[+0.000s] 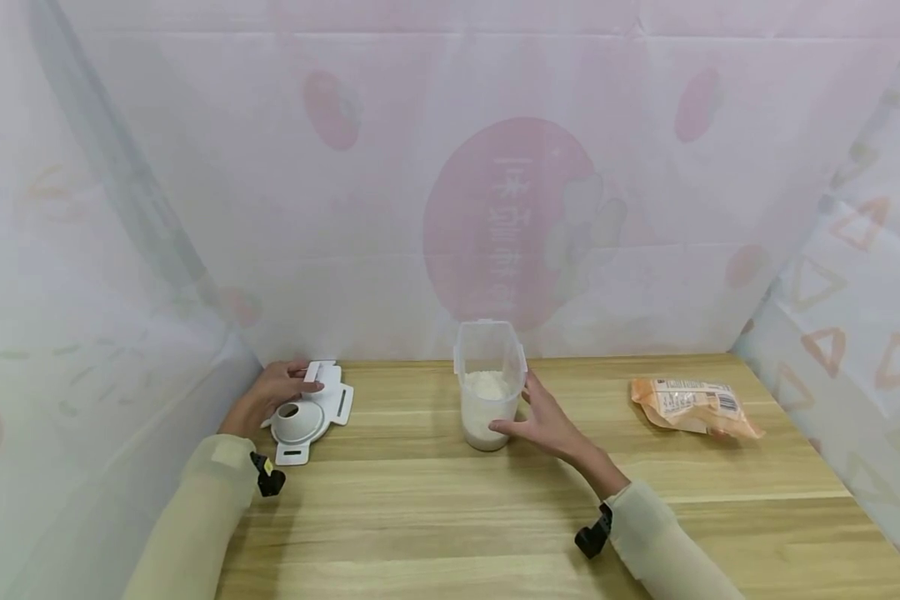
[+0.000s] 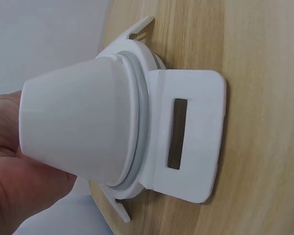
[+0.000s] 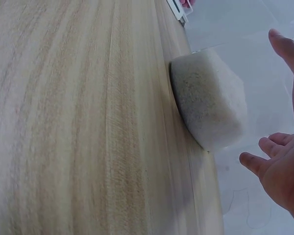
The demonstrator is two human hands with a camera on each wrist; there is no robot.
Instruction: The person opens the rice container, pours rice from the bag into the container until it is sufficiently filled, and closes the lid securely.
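On tabletop (image 1: 435, 500), left hand (image 1: 270, 393) gripping lid (image 1: 311, 412), open right hand (image 1: 543, 421) beside jar (image 1: 489, 383): steady jar before lifting.

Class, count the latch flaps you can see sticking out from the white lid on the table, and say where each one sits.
4. On the white lid: one far flap under the left hand, one right, one near, and one left, mostly hidden behind the funnel.
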